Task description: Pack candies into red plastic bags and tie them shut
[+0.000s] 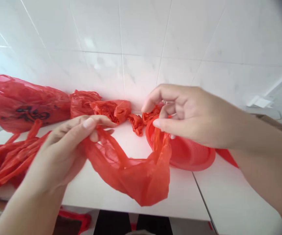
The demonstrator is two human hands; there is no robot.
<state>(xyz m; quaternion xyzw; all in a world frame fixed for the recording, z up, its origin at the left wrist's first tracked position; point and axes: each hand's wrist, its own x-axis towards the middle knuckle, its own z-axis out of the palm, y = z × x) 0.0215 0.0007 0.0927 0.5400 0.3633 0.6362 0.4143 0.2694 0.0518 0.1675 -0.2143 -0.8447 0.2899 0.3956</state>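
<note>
Left grip (67, 147) has thumb and fingers pinched on one handle side of a thin red plastic bag (138, 179); right grip (189, 114) has the other side between thumb and lower fingers, index finger curved out above. Bag hangs between the two, top spread wide, handle loops up at each grip, body sagging lower than both, over the white bench (94, 192). Below the bench edge, under the bag, two dark shapes, unclear what. Left of and partly behind the left grip: heap of red bags (6, 160), handles loose and tangled. Just behind and under the right grip: red mesh basket (199, 153), partly covered by hand and bag. Red strip (229, 157) sticks out under the right wrist. Beyond the grips, a row of crumpled red bags (113, 109) sits along the wall. Past the left grip, further left, big red bag (25, 107) with black print, looks full. Past the right wrist, brown box (271, 121), mostly hidden; white fitting (260, 101) by it. Farthest: pale tiled wall (141, 39) behind everything.
</note>
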